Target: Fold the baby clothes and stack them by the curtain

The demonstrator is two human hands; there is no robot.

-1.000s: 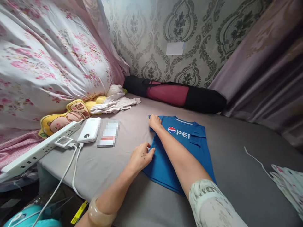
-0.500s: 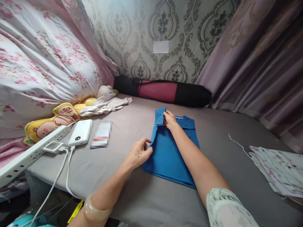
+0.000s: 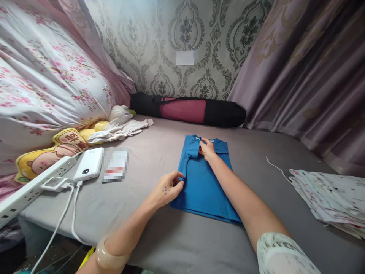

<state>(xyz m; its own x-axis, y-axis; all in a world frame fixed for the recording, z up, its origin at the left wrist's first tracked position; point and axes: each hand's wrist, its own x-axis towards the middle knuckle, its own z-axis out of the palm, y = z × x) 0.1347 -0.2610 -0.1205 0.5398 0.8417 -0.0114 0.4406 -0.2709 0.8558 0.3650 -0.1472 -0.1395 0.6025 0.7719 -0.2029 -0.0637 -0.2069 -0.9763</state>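
Note:
A blue T-shirt (image 3: pixel 203 186) lies on the grey sheet (image 3: pixel 159 236), its collar at the far end and its sides folded inward. My left hand (image 3: pixel 168 187) pinches the shirt's left edge between thumb and fingers. Farther up, my right hand (image 3: pixel 207 149) grips the left sleeve near the collar, and that sleeve lies across the upper front. Part of the collar is hidden behind my right hand, and my forearm covers some of the shirt's right side.
On the left are a white power strip (image 3: pixel 34 190), a power bank (image 3: pixel 89 163), a blurred packet (image 3: pixel 115 164) and a yellow plush cushion (image 3: pixel 48 152). A black and maroon long bag (image 3: pixel 182 110) lies along the wall. Folded patterned cloth (image 3: pixel 330 194) sits at the right.
The left side of the shirt has been folded inward and laid flatter, its sleeve now over the front. Both hands stay on the cloth. The view has shifted slightly right.

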